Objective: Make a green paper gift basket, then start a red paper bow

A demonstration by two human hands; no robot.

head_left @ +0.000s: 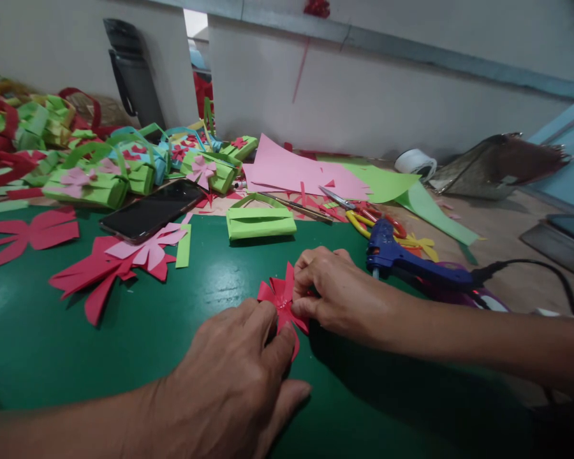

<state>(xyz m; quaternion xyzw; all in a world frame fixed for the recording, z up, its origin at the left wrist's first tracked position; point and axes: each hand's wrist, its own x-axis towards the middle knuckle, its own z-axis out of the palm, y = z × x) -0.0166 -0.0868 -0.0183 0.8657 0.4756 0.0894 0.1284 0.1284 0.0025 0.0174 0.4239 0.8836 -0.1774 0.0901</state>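
A red paper flower (284,305) lies on the green tabletop (210,290), some of its petals folded up toward the middle. A shiny patch shows at its centre. From the left, my left hand (242,357) presses its fingers on the flower's near side. My right hand (328,290) pinches a petal on the right side between thumb and fingers. Just beyond stands a small light-green paper bag (261,223) with a handle. A blue glue gun (406,258) rests to the right of my right hand.
Cut red petal shapes (108,277), a pink paper flower (148,247) and a phone (153,209) lie on the left. Finished paper bags (88,185) pile up behind. Scissors (337,197), pink sheets (296,169), a tape roll (415,164) and a black bottle (134,73) stand farther back.
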